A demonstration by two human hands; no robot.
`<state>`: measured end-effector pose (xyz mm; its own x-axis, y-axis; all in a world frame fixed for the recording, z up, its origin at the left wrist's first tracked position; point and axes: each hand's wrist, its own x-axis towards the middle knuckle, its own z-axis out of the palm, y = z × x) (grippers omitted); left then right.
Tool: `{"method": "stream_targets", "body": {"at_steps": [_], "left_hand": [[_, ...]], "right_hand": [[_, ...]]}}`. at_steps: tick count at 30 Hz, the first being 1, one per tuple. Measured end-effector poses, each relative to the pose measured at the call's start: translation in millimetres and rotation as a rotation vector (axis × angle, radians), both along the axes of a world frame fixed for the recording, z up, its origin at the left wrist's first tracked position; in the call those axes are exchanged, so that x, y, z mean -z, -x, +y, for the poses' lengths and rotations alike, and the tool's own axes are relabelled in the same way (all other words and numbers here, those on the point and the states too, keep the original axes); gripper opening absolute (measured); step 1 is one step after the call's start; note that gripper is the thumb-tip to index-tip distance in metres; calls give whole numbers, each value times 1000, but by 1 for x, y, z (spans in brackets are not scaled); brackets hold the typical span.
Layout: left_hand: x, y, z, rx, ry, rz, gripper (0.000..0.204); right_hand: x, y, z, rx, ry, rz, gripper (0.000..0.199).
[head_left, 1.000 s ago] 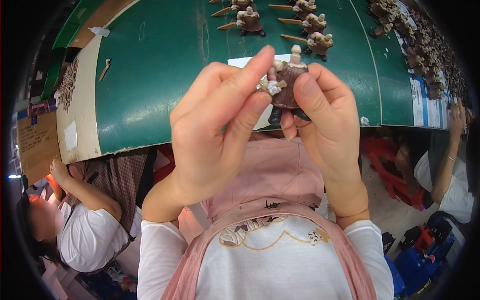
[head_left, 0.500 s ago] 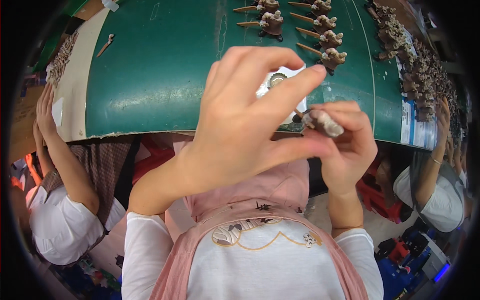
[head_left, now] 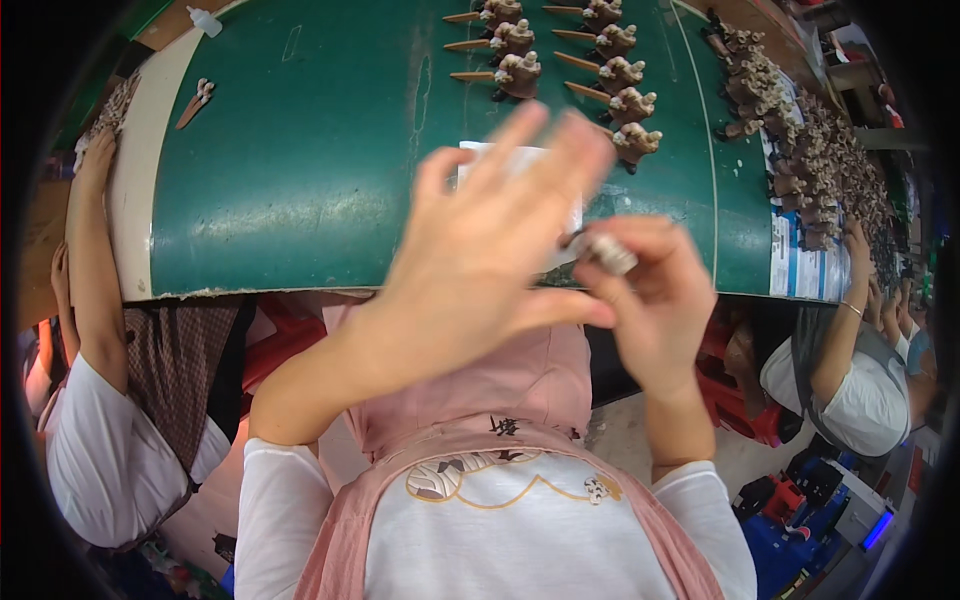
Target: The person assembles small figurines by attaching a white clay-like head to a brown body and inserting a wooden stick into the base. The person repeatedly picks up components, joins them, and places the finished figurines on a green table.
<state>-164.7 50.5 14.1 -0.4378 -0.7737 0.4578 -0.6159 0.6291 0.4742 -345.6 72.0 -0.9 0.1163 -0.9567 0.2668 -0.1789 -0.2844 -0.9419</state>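
Observation:
In my right hand (head_left: 660, 295) is a small figurine (head_left: 610, 254) with a pale, whitish part showing, pinched between thumb and fingers. My left hand (head_left: 480, 235) hangs just left of it, fingers stretched and spread, blurred at the tips, with nothing visible in them. Its thumb reaches toward the right hand; whether they touch I cannot tell. Beneath the left hand lies a white sheet (head_left: 467, 150), largely covered by it. Beyond the hands, brown-and-cream figurines (head_left: 517, 75) stand in two columns on the green tabletop (head_left: 300, 170), each with a tan pointed piece sticking out leftward.
A dense mass of similar figurines (head_left: 815, 165) fills the table's right side. Small loose parts (head_left: 197, 100) lie at the left, and a white bottle (head_left: 205, 21) is at the far left edge. Co-workers' arms (head_left: 95, 250) reach in on both sides.
The left fingers have straightened and spread from a curled pose. A round cap seen on the white sheet is now hidden. The whole view has shifted slightly; the right hand keeps hold of the figurine.

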Motion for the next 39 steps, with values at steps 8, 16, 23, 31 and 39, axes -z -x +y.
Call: {"method": "stream_targets", "body": {"at_steps": [8,16,23,31,39], "left_hand": [[17,-209,-68,-729,133,-75,43],[48,-286,-90,-626,36,-298,24],[49,-286,-83,-671,-59,-156,15],[25,-288,-79,-860,39,-183,12],[37,-301,-113,-805,-68,-317,11]], "right_hand": [[18,47,-51,235,65,455,26],[3,97,-62,253,-108,171,31],[6,159,-145,719,37,688,59],[37,179,-126,492,-152,379,30],[-4,122,-75,380,-5,56,30]]}}
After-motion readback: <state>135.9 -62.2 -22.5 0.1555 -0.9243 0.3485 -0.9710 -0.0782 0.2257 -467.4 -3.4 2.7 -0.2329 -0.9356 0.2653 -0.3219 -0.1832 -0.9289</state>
